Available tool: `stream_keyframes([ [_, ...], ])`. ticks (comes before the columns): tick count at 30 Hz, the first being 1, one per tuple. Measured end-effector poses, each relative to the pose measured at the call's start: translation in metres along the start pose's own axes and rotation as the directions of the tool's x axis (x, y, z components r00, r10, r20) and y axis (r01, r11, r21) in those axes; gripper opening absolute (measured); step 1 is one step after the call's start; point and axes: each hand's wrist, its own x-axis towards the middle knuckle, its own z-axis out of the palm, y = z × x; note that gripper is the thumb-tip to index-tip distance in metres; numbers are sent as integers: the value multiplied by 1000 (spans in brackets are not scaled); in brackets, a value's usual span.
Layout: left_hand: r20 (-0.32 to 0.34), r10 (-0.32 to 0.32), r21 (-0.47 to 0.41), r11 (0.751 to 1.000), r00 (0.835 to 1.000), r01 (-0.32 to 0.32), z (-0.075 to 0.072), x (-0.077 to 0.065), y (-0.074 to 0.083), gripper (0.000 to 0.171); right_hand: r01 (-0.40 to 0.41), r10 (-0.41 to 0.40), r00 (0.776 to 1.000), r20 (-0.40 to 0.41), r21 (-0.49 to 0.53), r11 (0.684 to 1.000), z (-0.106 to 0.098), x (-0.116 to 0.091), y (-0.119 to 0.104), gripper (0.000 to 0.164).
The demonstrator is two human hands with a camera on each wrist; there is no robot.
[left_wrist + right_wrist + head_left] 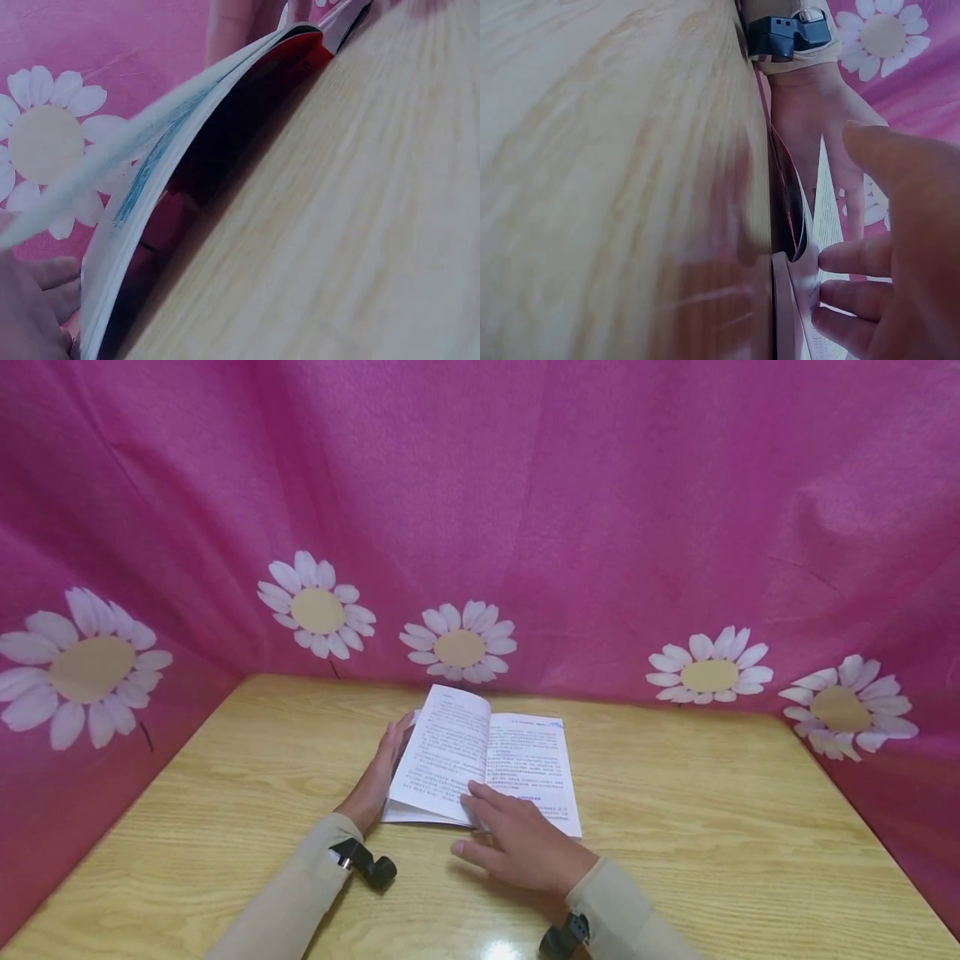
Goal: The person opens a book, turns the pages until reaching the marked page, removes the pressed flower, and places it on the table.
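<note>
An open book (527, 768) with printed white pages lies on the wooden table. Its left half is raised in a curve, with a loose leaf (444, 747) standing above the pages beneath; the dark cover underside (154, 247) shows in the left wrist view. My left hand (377, 774) is at the book's left edge with its fingers stretched along it, partly hidden by the leaf. My right hand (525, 843) is over the lower middle, fingers extended. Its fingertips (838, 255) touch the page near the fold, and the thumb stands apart.
The wooden table (697, 827) extends on both sides of the book. A pink curtain (570, 510) with large white daisies hangs behind and beside it. Black wrist devices (367, 863) are strapped over both beige sleeves.
</note>
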Motion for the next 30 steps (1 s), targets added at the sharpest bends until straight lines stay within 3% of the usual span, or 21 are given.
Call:
stream_keyframes([
  [7,6,-15,79,997,1000,15,0,-1,2,69,18,-18,1000,1,-43,999,2,-2,-2,74],
  [13,32,5,128,992,999,-9,2,1,1,64,26,-27,1000,-11,-81,996,4,-3,-3,73],
  [16,-21,-63,139,988,998,65,7,6,3,60,30,-32,999,-15,-94,995,5,-3,-3,73],
  [19,-97,-156,172,970,983,170,11,9,5,66,28,-30,999,-15,-101,994,5,-3,-3,72],
  [21,-127,-179,208,957,976,203,12,10,6,70,27,-28,999,-15,-103,994,5,-3,-3,72],
  [28,-88,-110,396,908,990,136,13,9,2,66,31,-33,999,-15,-95,995,5,-3,-3,72],
  [30,-46,-67,486,870,997,81,13,7,0,61,22,-22,1000,-5,-81,996,4,-3,-2,74],
])
